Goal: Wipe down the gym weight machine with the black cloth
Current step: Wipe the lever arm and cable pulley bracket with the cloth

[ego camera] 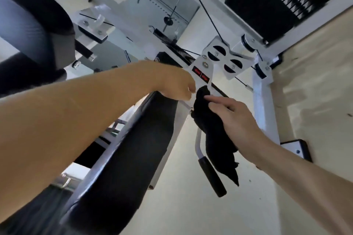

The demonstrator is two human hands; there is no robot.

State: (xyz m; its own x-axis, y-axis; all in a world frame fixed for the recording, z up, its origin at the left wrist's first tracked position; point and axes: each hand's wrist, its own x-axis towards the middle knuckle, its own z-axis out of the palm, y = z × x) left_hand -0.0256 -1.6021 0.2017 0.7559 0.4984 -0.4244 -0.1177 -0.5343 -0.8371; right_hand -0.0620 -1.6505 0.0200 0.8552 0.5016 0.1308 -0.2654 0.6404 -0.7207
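Both my arms show bare right to the frame edge: L forearm [76,116] looms big, close to cam; R forearm [305,181] looks slimmer. L hand [175,84] & R hand [235,118] bare too; knuckles & tendons visible on R.

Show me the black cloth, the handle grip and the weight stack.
black cloth [215,139], head view, bunched middle.
handle grip [212,177], head view, mid-length.
weight stack [282,2], head view, plate edges.

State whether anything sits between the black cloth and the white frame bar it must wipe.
Nothing visible does. The right hand holds the black cloth directly against the white frame bar. The left hand sits on the bar beside the cloth, covering that stretch.
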